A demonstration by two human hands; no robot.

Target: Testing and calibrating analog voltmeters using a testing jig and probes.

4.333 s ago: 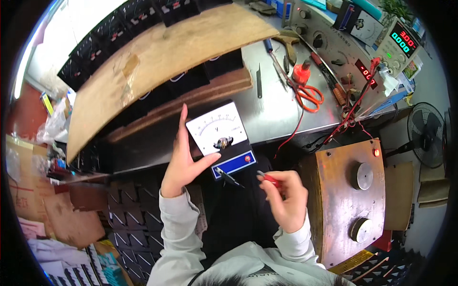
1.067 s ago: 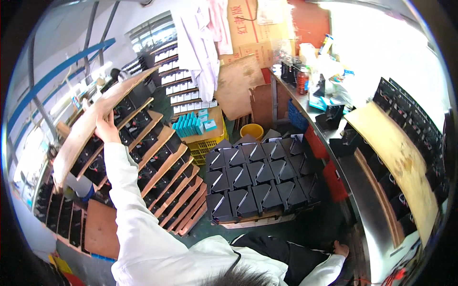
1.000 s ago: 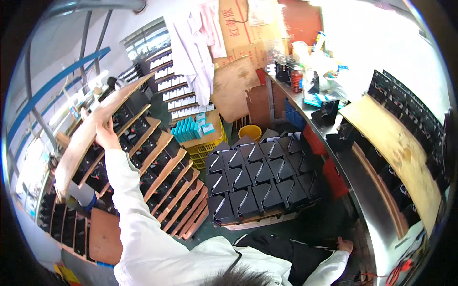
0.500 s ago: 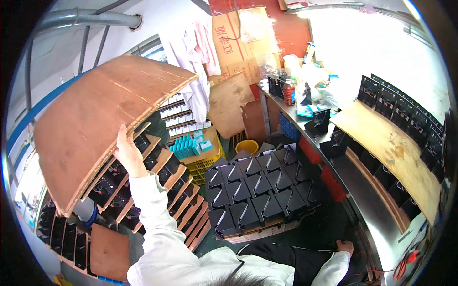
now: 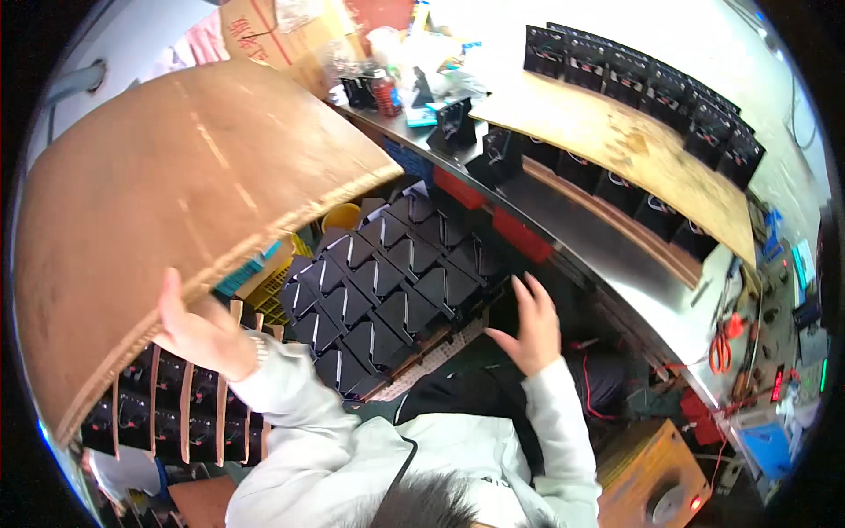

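The left hand (image 5: 209, 336) pinches a brown board (image 5: 158, 211) at its edge, the right hand (image 5: 534, 330) spread, a red-lettered carton (image 5: 304, 53) beyond both.

Workshop, assembly type. Metal bench (image 5: 653, 289); matching black cases (image 5: 407, 310) stacked in rows alongside; wooden board (image 5: 585, 111) lined with black units (image 5: 666, 90); red-handled scissors (image 5: 720, 355); lit red digits (image 5: 777, 385).

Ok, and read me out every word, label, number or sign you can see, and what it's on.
Cardboard, upper left: large red writing, which I won't copy out.
Red bottle: any label is too small to read.
Instrument display, far right: red lit marks, too blurred to read.
Green display near it: too slanted to read.
Brown board at the left hand: pale scuffs, no writing visible.
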